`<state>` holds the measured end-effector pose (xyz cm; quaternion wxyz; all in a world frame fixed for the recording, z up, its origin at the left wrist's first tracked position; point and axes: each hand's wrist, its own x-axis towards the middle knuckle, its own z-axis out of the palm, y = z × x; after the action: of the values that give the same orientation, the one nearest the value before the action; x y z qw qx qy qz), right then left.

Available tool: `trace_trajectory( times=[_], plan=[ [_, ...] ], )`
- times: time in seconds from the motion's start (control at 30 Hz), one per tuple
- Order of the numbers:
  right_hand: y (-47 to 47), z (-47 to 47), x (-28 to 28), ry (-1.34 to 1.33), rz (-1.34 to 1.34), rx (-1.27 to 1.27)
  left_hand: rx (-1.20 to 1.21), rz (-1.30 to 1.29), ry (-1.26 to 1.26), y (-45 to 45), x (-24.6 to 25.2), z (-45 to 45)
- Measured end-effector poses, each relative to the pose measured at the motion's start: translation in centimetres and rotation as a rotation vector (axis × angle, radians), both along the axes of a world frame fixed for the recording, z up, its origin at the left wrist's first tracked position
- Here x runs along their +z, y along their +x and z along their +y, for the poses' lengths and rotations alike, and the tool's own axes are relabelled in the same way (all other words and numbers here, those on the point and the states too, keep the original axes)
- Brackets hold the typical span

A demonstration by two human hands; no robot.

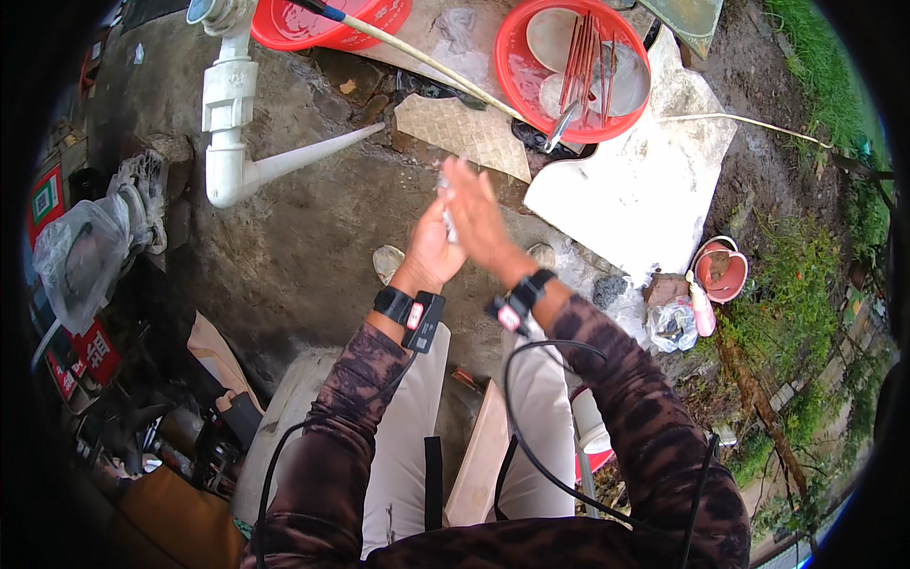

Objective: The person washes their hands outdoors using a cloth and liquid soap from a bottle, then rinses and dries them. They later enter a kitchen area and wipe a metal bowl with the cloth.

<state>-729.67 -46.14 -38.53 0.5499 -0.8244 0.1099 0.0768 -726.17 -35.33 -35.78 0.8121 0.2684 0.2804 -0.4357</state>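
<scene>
My left hand and my right hand are pressed together palm to palm in front of me, above the bare ground. Between them shows a small whitish wad, perhaps tissue or thin cloth, mostly hidden by the palms. The right hand lies almost flat over it, slightly blurred, with its fingers pointing away from me. Beyond the hands is a patterned beige sheet scrap. Farther off, a red plastic basin holds pale bowls, several reddish-brown chopsticks and a metal utensil.
A white PVC pipe with an elbow stands at left. Another red basin is at the top, with a long pole slanting past it. At right are a white board, pink buckets and a plastic bag.
</scene>
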Motion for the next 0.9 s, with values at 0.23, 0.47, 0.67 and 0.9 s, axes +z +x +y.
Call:
trace_trajectory(
  times=[0.23,0.47,0.67,0.9],
  plan=[
    [0.1,-3.3,0.1,0.422,0.216,-0.445,0.082,-0.232,0.147,-0.7,2.0,0.4],
    [-0.9,-0.3,4.5,1.016,0.245,-0.583,0.198,-0.178,0.203,0.4,1.7,-0.3],
    [-0.6,1.4,5.2,0.336,-0.004,-0.226,0.194,0.079,0.094,-1.2,3.2,-1.0],
    [-0.6,1.3,4.5,0.116,0.067,0.006,0.122,0.007,0.089,-1.2,2.0,-0.3]
  ],
)
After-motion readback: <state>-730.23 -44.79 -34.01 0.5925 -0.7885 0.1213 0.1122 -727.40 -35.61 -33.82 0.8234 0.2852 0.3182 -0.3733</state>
